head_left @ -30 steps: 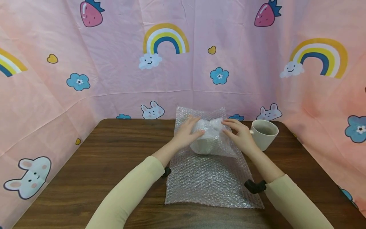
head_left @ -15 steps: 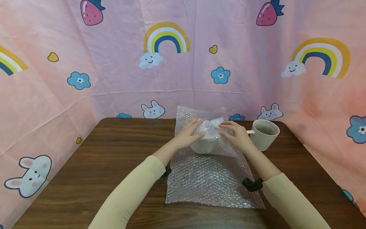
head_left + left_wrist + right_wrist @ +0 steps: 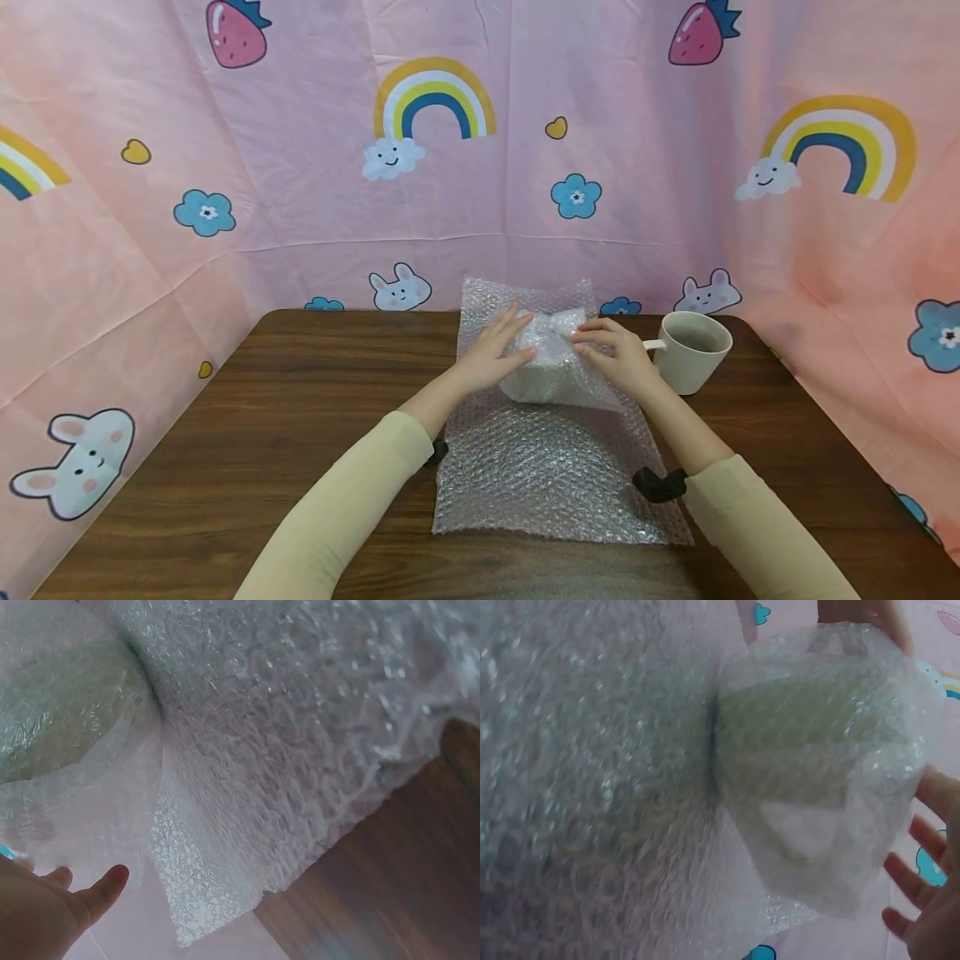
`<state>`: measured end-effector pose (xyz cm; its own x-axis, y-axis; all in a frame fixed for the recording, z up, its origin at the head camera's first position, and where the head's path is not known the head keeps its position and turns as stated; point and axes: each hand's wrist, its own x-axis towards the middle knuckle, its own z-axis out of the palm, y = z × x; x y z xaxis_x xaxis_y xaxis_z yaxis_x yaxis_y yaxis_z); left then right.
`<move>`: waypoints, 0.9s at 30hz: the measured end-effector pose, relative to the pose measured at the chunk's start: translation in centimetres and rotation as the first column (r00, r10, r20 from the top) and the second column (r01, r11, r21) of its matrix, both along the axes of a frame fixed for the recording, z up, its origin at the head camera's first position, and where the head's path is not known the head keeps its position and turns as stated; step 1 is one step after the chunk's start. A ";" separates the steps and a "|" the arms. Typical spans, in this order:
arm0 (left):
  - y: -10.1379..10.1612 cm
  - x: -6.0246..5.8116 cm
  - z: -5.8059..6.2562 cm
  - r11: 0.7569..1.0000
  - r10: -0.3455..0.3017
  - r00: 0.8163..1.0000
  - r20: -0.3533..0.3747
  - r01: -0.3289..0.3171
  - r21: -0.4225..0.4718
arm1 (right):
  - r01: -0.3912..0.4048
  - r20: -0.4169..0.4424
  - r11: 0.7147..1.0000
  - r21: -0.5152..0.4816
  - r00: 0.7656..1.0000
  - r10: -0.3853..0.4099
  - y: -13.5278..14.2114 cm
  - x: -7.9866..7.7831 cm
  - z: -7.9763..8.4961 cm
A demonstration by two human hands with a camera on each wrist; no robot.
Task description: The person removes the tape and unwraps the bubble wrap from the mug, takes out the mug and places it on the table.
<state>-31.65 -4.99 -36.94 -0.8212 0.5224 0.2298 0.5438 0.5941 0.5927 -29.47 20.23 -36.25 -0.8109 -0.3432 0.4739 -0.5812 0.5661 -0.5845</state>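
A pale mug [image 3: 536, 382] sits wrapped in clear bubble wrap, its top bunched and puffed up. In the right wrist view the wrapped mug [image 3: 802, 712] shows its handle through the film. Beneath it lies a flat sheet of bubble wrap [image 3: 551, 471]. My left hand [image 3: 486, 357] rests against the left side of the wrapping, thumb and fingers spread. On the other side my right hand [image 3: 621, 357] touches the upper right of the wrapping with loosely bent, parted fingers. Neither hand curls round the bundle.
A white mug [image 3: 686, 367] stands unwrapped at the right, close beyond my right hand, its handle towards that hand. The dark wooden table [image 3: 187, 467] ends at a pink patterned cloth [image 3: 300, 183] behind and at both sides.
My right hand has shifted slightly left, onto the upper right of the wrapping. My left hand and the wrapped mug have stayed almost still.
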 end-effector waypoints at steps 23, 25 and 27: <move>0.0 0.1 0.1 0.999 -0.004 1.000 0.024 0.005 -0.049 | 0.086 0.118 0.989 0.122 0.988 -0.101 -1.4 0.6 2.2; 0.0 0.0 0.0 0.998 -0.003 1.000 0.026 0.004 -0.057 | 0.079 0.110 0.988 0.134 0.990 -0.094 -1.4 0.7 2.4; 0.0 0.0 0.0 0.999 -0.006 1.000 0.022 0.007 -0.052 | 0.080 0.110 0.987 0.139 0.989 -0.096 -1.5 0.8 2.5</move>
<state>-31.62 -4.95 -36.99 -0.8220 0.5388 0.1844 0.5353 0.6206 0.5730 -28.68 18.75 -33.75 -0.8877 -0.3218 0.3293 -0.4581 0.6899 -0.5605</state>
